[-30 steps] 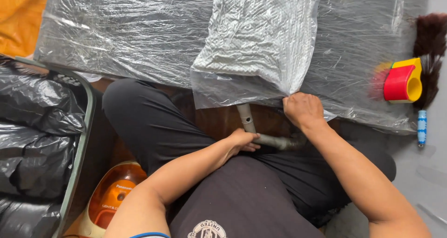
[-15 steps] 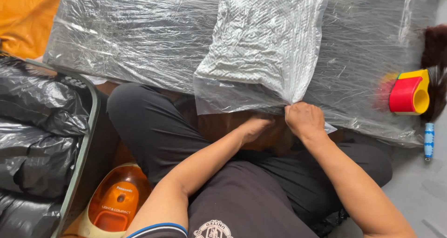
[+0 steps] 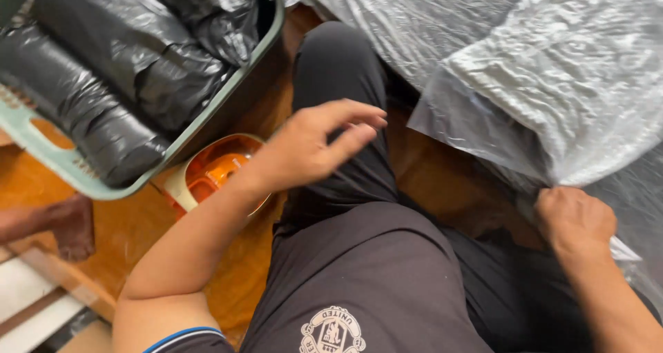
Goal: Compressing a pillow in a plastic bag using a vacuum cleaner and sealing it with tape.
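The person is sitting with the right hand (image 3: 574, 222), down at four o'clock, pinching the edge of a clear plastic bag (image 3: 552, 84) shut between its fingers; the bag, holding a pale quilted pad, is draping off toward two o'clock. The left hand (image 3: 314, 146) is hovering over the thigh at centre, fingers spread and holding nothing. At ten o'clock a green basket (image 3: 41, 149) of black bags is sitting, an orange tub (image 3: 214, 173) just beside it. I judge the thin film could tear or slip, since only one hand is gripping it.
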